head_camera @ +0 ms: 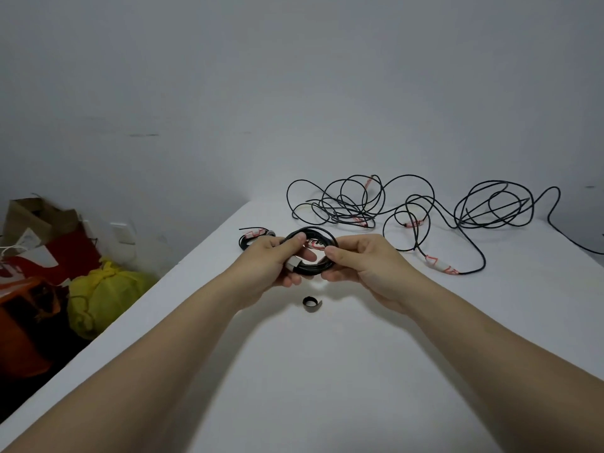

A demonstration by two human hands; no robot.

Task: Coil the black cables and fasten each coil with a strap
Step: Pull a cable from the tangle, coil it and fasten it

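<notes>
A person holds a small black coil [322, 231] of cable just above the white surface [327, 380], one hand on each side of it; the left hand [277, 261] grips the coil's left side, its fingers curled round the strands, and a pale connector [292, 265] shows against its palm; the right hand [362, 264] pinches the coil's right side between thumb and forefinger, the remaining fingers curled beneath; nearer the person than the coil, close to it, a short black strap [311, 303] lies curled on the surface, touched by neither hand; just behind the coil to its left, partly hidden by the left hand, a second small coil [253, 238] rests on the surface with red marks on it, and whether a strap binds it cannot be told; beyond the coil, toward the grey wall [294, 93], a loose tangle [346, 204] of black cable sprawls on the surface; farther to the coil's right a second loose bundle [493, 207] lies, with strands running between the two; to the coil's right, well apart from the right hand, a white plug [439, 264] with red markings lies on one of those strands; left of the coil, past the edge of the surface and lower down, sit a yellow bag [104, 295], some red and orange things [26, 322] and a brown paper bag [32, 220].
</notes>
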